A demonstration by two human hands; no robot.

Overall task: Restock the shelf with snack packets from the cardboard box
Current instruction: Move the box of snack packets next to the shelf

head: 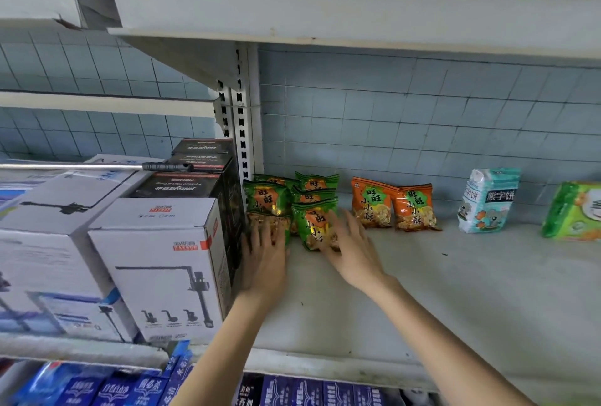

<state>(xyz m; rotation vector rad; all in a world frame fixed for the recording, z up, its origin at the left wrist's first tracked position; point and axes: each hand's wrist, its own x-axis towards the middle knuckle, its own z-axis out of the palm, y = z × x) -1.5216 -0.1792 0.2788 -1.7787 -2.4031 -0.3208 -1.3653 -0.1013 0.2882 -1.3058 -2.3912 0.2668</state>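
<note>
Blue tiled wall (390, 119) backs the shelf (471, 292) we face; white boxes (156, 262) and black boxes (195, 178) crowd its left edge, and two orange packets (374, 204), a blue bag (487, 201) and a green pack (575, 210) stand along the back. At the back left corner the green snack packets (317, 183) cluster, our left hand (265, 256) flat on the front left one, our right hand (349, 246) touching the front right one, fingers spread, gripping nothing.
</note>
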